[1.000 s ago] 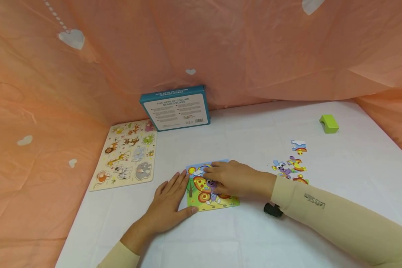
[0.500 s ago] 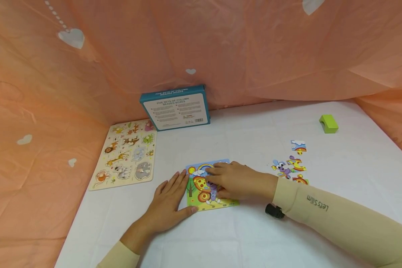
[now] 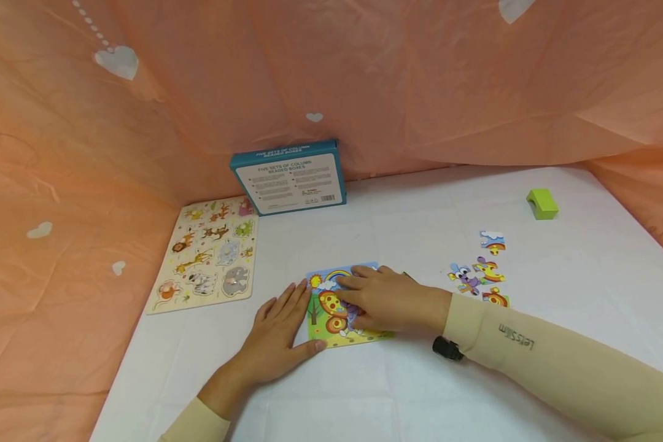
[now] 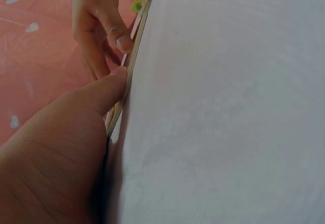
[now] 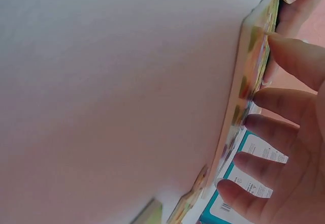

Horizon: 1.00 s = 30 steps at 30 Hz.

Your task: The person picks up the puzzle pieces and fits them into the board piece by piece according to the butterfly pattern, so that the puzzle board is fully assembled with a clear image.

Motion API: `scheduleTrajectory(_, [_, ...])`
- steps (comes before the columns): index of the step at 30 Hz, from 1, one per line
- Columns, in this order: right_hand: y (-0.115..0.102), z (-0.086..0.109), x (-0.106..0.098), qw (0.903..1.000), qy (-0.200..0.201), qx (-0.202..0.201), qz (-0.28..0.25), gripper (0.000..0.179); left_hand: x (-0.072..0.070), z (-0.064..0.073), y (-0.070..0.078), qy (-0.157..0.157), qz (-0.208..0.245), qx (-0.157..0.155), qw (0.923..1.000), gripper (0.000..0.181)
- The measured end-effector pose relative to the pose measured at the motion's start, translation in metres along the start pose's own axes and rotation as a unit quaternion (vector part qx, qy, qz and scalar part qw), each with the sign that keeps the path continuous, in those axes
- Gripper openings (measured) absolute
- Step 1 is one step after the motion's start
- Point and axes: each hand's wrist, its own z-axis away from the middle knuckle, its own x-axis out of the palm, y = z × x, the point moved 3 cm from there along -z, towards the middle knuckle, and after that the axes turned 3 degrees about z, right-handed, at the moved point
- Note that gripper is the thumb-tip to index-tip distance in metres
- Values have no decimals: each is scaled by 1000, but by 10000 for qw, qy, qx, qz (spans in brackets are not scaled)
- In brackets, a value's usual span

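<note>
A square butterfly jigsaw board lies flat on the white table. My left hand rests along its left edge, fingers straight and thumb at the lower left corner. My right hand lies over the board's right half, its fingertips touching the picture. In the right wrist view those fingers are spread and fairly straight against the board's face, pinching nothing that shows. The palm hides the board's right side in the head view. A dark-edged sliver pokes out beside the right hand; what it belongs to is hidden.
Several loose jigsaw pieces lie right of the board, partly behind the right sleeve. A green arched block stands at the back right. An animal peg puzzle lies at the left, and a blue-and-white box stands behind it.
The right hand shifted slightly right, then back left, with its fingertips staying on the board. A dark sliver now shows more beside it. The left hand has not moved.
</note>
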Motion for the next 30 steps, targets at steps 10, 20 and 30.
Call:
scheduleTrajectory(10, [-4, -3, 1, 9999, -22, 91, -63, 72, 0, -1, -1, 76, 35, 51, 10000, 99])
scheduleTrajectory(20, [7, 5, -3, 9860, -11, -21, -1670, 76, 2, -1, 0, -156, -38, -115, 9998, 102])
scheduleTrajectory(30, [37, 24, -20, 9360, 842, 100, -3417, 67, 3, 1, -1, 138, 76, 17, 9999, 101])
